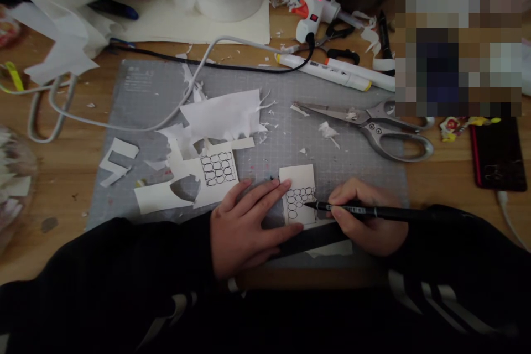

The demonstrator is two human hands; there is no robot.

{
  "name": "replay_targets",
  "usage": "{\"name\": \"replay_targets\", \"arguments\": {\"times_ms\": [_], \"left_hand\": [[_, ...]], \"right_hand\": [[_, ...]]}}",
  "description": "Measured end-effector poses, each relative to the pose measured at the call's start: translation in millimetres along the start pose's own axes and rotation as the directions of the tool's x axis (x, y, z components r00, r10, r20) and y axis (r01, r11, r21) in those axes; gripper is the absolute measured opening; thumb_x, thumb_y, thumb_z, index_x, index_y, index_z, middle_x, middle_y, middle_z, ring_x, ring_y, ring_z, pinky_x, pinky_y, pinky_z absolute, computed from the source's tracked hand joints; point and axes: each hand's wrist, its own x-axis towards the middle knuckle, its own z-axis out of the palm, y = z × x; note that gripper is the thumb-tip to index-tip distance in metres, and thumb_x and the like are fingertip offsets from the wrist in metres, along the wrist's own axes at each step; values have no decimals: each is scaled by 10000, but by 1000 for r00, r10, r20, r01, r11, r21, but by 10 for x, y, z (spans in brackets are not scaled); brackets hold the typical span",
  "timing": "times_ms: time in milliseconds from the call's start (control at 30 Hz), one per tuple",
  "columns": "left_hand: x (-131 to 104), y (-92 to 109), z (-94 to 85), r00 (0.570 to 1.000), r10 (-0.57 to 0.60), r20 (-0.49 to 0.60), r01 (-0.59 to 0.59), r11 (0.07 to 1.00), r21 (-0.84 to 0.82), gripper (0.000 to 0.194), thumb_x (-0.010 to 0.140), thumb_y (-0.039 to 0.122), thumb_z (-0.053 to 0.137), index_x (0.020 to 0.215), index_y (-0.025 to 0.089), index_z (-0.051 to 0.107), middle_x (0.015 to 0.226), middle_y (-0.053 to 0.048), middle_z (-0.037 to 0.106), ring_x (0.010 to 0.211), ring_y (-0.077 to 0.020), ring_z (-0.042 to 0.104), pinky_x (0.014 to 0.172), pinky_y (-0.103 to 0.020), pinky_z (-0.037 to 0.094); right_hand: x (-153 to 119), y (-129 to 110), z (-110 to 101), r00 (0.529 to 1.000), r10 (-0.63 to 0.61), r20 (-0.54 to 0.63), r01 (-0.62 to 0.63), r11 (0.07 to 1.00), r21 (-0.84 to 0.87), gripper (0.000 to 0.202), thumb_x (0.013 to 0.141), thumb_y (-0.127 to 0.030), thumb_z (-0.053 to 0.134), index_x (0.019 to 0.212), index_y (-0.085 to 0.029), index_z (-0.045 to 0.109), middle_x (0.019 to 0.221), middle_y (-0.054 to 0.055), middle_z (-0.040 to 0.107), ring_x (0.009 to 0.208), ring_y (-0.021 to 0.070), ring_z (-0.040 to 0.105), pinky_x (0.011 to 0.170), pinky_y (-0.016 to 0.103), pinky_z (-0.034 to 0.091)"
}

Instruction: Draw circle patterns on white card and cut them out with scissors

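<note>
Smudging or slipping threatens the small white rectangular paper card with black-inked ovals [297, 177].
It lies on the grey gridded cutting mat [149, 88], the left hand [244, 224] touching its left and lower edges, that grip flat and spread. The right hand [369, 229] has a narrow grip around a slim black pen [381, 213], tip at the ovals. Damp ink could smear under a sliding finger; light pressure might let the card turn, sending lines astray. Beyond, the large silver metal scissors [375, 127] could be knocked by a careless right arm.
</note>
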Motion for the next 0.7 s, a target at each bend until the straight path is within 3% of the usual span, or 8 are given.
{"name": "replay_targets", "arguments": {"times_ms": [133,700], "left_hand": [[2,4,0,1000,1,-2,-1,1000,5,503,682,364,769,1149,414,587,1462,-99,409,1317,-244,395,1092,-434,182],[8,8,-6,1000,-1,-4,1,1000,3,412,735,368,721,1129,408,606,1479,-64,389,1285,-262,432,1080,-447,213]], "right_hand": [[-11,4,-8,1000,19,24,-19,1000,-3,91,772,-230,528,689,-216,495,544,-9,592,452,113,536,429,239,416],[11,-2,-44,997,28,-69,-32,998,-59,127,768,-205,547,652,-232,504,477,-36,561,466,126,563,410,230,425]]}}
